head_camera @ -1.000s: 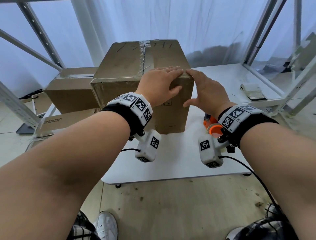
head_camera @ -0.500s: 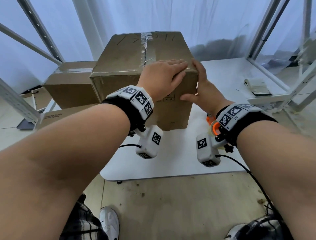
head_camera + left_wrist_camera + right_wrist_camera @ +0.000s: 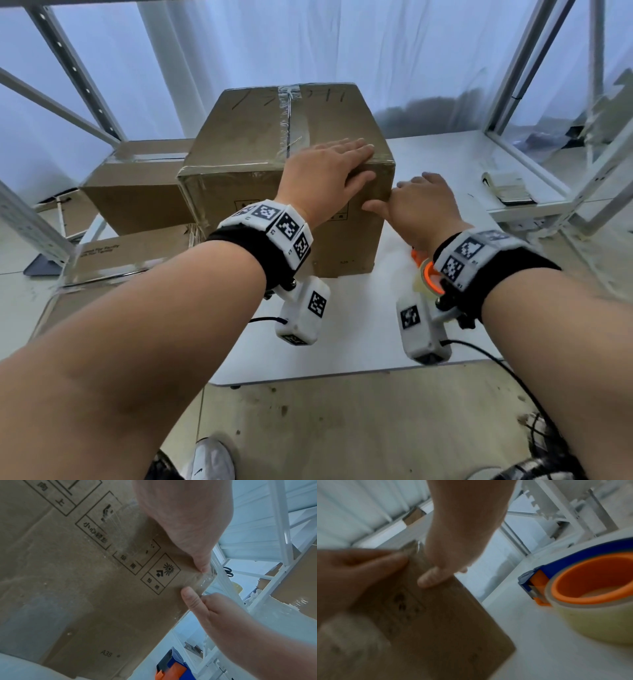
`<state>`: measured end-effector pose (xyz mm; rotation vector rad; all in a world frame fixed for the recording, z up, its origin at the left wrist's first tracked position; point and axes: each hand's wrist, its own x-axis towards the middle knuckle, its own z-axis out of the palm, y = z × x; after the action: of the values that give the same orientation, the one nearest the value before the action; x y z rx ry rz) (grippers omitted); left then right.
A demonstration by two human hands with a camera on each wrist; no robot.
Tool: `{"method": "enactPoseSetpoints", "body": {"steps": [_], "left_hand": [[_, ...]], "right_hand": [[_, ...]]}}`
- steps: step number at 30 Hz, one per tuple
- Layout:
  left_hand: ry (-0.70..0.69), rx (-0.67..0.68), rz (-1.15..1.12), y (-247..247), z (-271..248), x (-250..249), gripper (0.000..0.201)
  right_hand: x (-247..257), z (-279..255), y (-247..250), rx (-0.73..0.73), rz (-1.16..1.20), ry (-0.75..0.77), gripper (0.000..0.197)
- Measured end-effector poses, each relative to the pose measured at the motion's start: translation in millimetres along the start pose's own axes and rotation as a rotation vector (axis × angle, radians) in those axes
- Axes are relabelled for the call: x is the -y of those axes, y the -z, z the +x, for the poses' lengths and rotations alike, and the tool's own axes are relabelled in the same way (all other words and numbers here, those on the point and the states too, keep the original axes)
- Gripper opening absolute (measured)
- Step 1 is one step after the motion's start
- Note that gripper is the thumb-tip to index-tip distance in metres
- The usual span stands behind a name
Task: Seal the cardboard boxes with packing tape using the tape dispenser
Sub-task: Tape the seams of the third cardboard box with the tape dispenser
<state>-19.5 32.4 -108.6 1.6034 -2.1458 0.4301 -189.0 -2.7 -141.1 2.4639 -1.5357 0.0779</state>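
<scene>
Head view, my listing, near to far. Tape dispenser (image 3: 426, 274), blue and orange, on the white table (image 3: 359, 342) under my right wrist, behind the fingers. Right hand (image 3: 423, 205): fingers straight and together against the cardboard box (image 3: 239, 154) side, thumb (image 3: 190, 597) on its front corner. Left hand (image 3: 325, 174): fingers flat, slightly spread over the top edge, thumb on the front face. Clear tape strip (image 3: 287, 120) beyond the fingertips, along the top seam.
</scene>
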Motion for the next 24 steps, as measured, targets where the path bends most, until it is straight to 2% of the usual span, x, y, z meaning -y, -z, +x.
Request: {"method": "enactPoseSetpoints", "body": {"steps": [3,6,9,11,15,17,20,22,24], "left_hand": [[0.004,0.009,0.001,1.4,-0.5,0.2,0.046],[0.013,0.018,0.016,1.5,-1.4,0.0,0.047],[0.028,0.035,0.034,-0.6,-3.2,-3.1,0.048],[0.035,0.042,0.042,-0.8,-3.4,-4.7,0.048],[0.052,0.063,0.046,1.7,-2.0,-6.7,0.046],[0.053,0.091,0.037,3.5,0.7,-5.8,0.043],[0.039,0.137,-0.03,9.3,1.8,-1.4,0.041],[0.01,0.162,-0.099,16.3,-0.8,2.2,0.04],[-0.002,0.178,-0.124,30.3,-8.2,11.2,0.036]], "right_hand": [[14.9,-15.2,2.4,-0.07,0.041,-0.085,0.066],[13.5,-14.6,-13.0,-0.12,0.4,-0.156,0.055],[7.9,-14.9,-33.4,-0.024,0.72,-0.174,0.05],[7.5,-14.1,-40.3,0.101,0.738,-0.169,0.049],[3.0,-7.7,-27.9,0.255,0.544,-0.078,0.046],[2.1,-4.2,-11.7,0.176,0.517,-0.072,0.048],[9.2,4.5,17.3,-0.117,0.653,-0.114,0.057],[20.9,12.7,29.1,-0.265,0.771,-0.034,0.057],[32.7,18.1,30.0,-0.269,0.713,0.058,0.047]]}}
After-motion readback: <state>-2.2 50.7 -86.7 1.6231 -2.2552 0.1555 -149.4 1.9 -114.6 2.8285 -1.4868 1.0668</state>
